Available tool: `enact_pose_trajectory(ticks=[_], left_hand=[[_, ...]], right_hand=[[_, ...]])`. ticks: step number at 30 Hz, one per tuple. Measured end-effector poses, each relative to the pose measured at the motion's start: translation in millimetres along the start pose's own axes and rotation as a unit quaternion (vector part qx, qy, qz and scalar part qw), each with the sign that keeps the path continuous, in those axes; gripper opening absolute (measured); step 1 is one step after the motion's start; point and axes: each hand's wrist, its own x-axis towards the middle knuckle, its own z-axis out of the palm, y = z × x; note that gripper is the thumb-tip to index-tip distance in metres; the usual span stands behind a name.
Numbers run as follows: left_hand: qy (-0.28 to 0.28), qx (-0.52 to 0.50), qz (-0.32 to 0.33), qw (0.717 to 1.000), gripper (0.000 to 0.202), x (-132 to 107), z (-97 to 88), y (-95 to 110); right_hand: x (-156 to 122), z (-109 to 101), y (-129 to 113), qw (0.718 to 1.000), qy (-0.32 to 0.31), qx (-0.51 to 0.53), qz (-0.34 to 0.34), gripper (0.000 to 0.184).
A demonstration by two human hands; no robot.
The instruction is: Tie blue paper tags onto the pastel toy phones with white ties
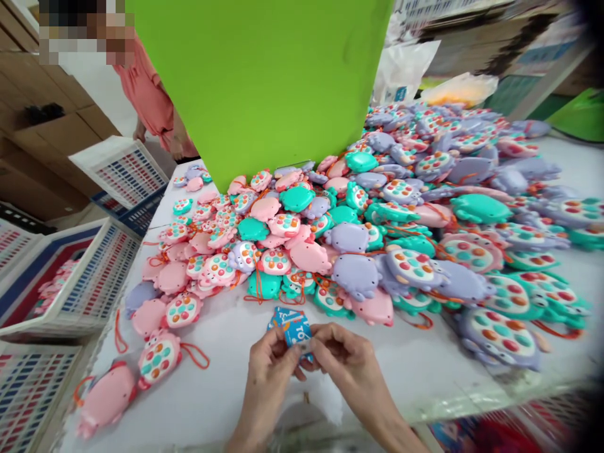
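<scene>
Blue printed cards could've slipped.
Your left hand and right hand had fingers pinching them above the desk, near the animal-shaped toys; uneven fingertip pressure was the likely cause.

A green panel stands upright; cardboard boxes sit leftward.

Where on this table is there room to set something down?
The white tabletop shows bare between the front pink toys and left hand, and between the right hand and front purple toy. Beyond the hands, the toy heap is crowded.
</scene>
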Motion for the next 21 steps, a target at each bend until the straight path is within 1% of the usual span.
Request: enact_pose_trajectory(ticks=[2, 4, 7, 9, 10, 12, 14, 16, 18, 21], left_hand=[[-0.013, -0.042, -0.006, 0.999, 0.017, -2.5, 1.0, -0.7], [-0.022, -0.108, -0.017, 0.994, 0.019, -4.0, 0.2, -2.5], [-0.024, -0.21, -0.05, 0.976, 0.025, -3.9, -3.7, -6.5], [-0.008, -0.238, -0.072, 0.969, 0.022, -2.9, -7.5, -8.9], [0.005, -0.238, -0.075, 0.968, 0.021, -2.5, -9.5, -9.6], [0.038, -0.215, -0.058, 0.974, 0.024, -2.4, -13.3, -9.9], [0.077, -0.171, -0.018, 0.982, 0.032, -3.3, -15.2, -8.8], [0.108, -0.122, 0.012, 0.987, 0.036, -4.9, -14.5, -7.4], [0.125, -0.09, 0.017, 0.988, 0.037, -6.5, -11.4, -7.2], [0.13, -0.085, 0.02, 0.988, 0.031, -8.4, -6.2, -10.3]], right_hand=[[-1.1, 1.2, -1.1, 1.0, -0.011, 0.017, -0.012, 0.024], [-1.7, 1.0, -2.2, 0.999, -0.014, 0.007, -0.031, 0.024], [-3.8, -1.0, -0.8, 0.997, -0.03, -0.026, -0.07, 0.021], [-7.3, -4.2, 2.4, 0.992, -0.037, -0.071, -0.101, 0.017], [-9.7, -6.4, 4.4, 0.988, -0.04, -0.099, -0.115, 0.015], [-15.1, -12.0, 7.7, 0.981, -0.037, -0.146, -0.123, 0.012], [-20.0, -17.0, 8.8, 0.983, -0.015, -0.157, -0.096, 0.015], [-23.0, -18.5, 7.5, 0.987, 0.019, -0.145, -0.061, 0.022], [-23.5, -15.3, 5.0, 0.987, 0.034, -0.146, -0.054, 0.026], [-20.6, -5.8, 3.4, 0.978, 0.032, -0.188, -0.089, 0.023]])
